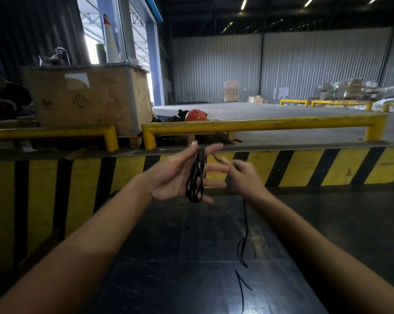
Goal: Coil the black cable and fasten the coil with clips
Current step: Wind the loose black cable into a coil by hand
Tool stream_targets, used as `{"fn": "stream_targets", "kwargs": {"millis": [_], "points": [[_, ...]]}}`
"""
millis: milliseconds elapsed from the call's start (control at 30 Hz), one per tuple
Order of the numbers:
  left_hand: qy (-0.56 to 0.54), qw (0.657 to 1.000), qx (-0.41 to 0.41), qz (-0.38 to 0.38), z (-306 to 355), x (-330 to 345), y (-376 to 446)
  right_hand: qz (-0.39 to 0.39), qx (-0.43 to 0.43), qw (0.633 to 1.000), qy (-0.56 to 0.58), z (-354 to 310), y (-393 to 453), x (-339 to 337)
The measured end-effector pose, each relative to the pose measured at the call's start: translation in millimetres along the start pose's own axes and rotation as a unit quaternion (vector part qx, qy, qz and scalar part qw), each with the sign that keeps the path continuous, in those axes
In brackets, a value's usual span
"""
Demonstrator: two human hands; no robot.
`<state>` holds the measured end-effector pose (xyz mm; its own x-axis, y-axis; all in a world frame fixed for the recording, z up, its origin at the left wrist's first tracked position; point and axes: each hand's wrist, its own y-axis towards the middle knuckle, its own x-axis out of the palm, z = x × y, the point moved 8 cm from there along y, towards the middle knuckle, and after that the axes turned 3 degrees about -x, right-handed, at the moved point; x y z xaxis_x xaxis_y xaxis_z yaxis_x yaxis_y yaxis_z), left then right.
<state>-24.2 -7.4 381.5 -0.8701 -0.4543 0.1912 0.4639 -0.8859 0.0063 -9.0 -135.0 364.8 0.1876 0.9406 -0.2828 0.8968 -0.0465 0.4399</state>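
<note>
My left hand is held up, palm facing right, fingers spread, with several loops of the thin black cable wound around it from thumb crook to little finger. My right hand sits just right of it, fingers closed on the cable's free strand. That loose cable tail hangs down from my right hand and trails onto the dark surface below. No clips are visible.
A dark work surface lies under my arms. A yellow-and-black striped wall stands ahead, topped by a yellow rail. A large cardboard box is at back left, an orange helmet behind the rail.
</note>
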Motion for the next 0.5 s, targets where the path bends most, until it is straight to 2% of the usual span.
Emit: {"fn": "stream_targets", "kwargs": {"millis": [67,100,167,233,267,333,400,500], "points": [[-0.042,0.995,0.078,0.034,21.1,1.1,4.7,-0.074,0.02,0.997,0.015,13.5,-16.5,36.0],[-0.044,0.99,0.113,0.076,30.9,-2.4,6.2,-0.11,0.02,0.994,0.0,18.0,-26.9,53.7],[-0.006,0.974,0.155,0.165,42.7,-13.0,6.6,-0.179,0.004,0.983,-0.052,21.2,-46.3,82.1],[0.09,0.955,0.159,0.235,45.3,-23.7,4.7,-0.225,-0.023,0.97,-0.089,17.8,-55.6,93.7],[0.168,0.937,0.154,0.266,45.7,-28.6,2.5,-0.232,-0.037,0.966,-0.107,13.2,-54.7,91.4],[0.344,0.876,0.123,0.313,45.3,-37.3,-3.3,-0.22,-0.063,0.963,-0.142,1.8,-45.2,76.4],[0.47,0.818,0.065,0.326,38.7,-48.7,-8.1,-0.189,-0.09,0.963,-0.17,-10.9,-30.7,54.2],[0.536,0.795,-0.068,0.275,9.7,-60.7,-10.1,-0.145,-0.123,0.96,-0.205,-27.5,-10.6,23.8]]}}
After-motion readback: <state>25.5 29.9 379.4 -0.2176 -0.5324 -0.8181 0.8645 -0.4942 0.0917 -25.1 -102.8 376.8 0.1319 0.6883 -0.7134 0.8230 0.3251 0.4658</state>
